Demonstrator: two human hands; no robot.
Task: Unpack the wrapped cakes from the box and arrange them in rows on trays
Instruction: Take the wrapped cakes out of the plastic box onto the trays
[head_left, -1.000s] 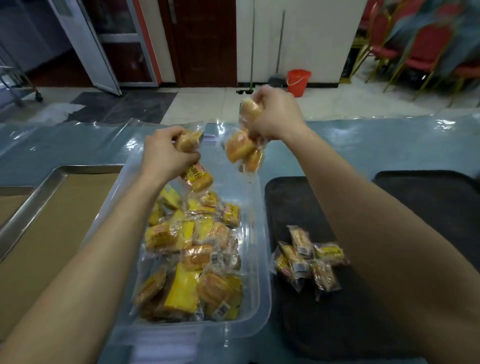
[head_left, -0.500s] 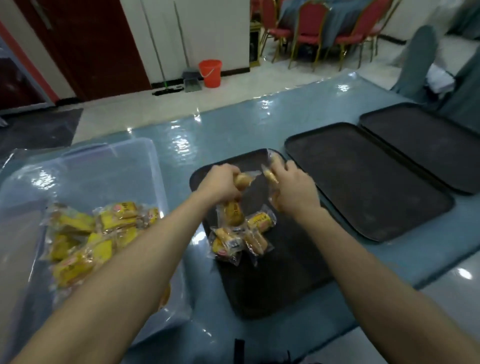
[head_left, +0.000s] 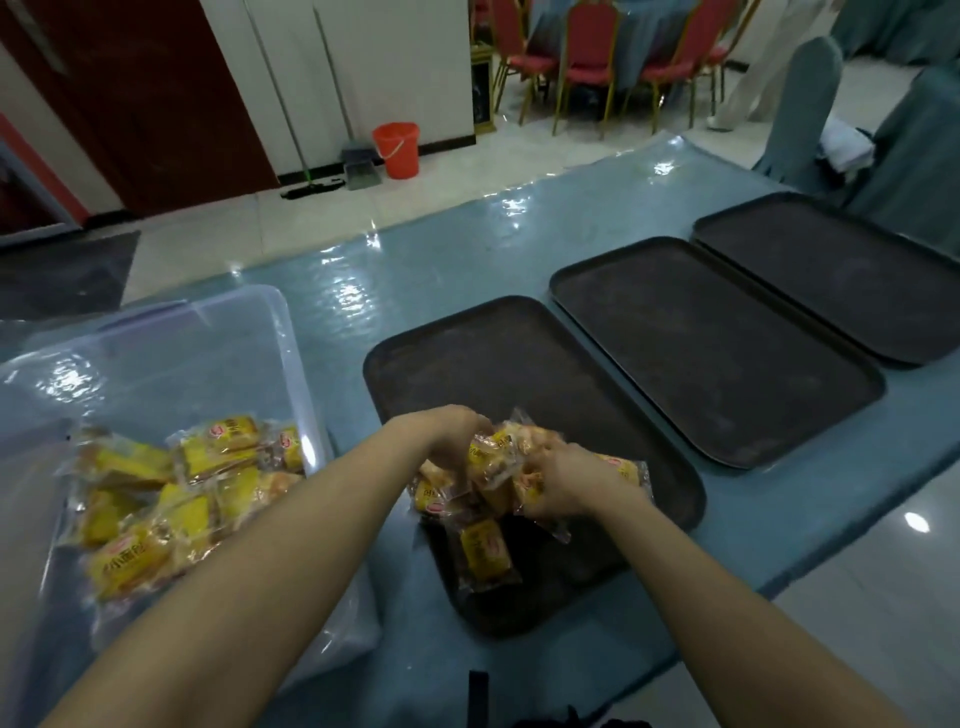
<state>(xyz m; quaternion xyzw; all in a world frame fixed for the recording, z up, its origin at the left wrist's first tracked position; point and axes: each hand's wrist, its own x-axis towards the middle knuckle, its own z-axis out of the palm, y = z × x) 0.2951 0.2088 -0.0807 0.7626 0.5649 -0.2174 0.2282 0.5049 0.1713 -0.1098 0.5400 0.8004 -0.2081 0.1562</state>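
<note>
The left hand and right hand are each clutching wrapped cakes in their grip over the nearest tray.

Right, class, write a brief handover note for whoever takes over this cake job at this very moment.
Left hand and right hand each grip yellow plastic-wrapped cakes over the nearest dark rectangular tray.
Done: a small unsorted heap lies on that tray.
Left: many cakes in the clear plastic box; no rows formed; middle dark tray and far dark tray not yet used.
</note>
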